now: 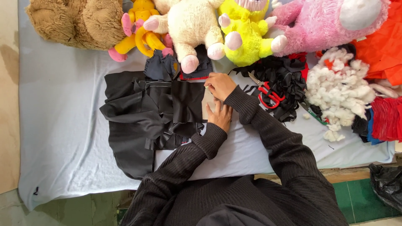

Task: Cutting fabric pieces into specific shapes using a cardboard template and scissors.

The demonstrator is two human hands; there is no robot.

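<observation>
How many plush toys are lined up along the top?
5, left to right: brown toy, yellow-and-pink toy, cream toy, bright yellow toy, pink toy. All are cropped; more may be hidden.

No packages, labels, signs or screens show anywhere in this view.

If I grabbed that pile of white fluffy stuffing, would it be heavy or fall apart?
The white stuffing looks puffy and loose, so it is probably very light. It lies in separate clumps, with bits strayed onto the sheet, so a handful would likely shed tufts. It should squash easily, not roll.
</observation>
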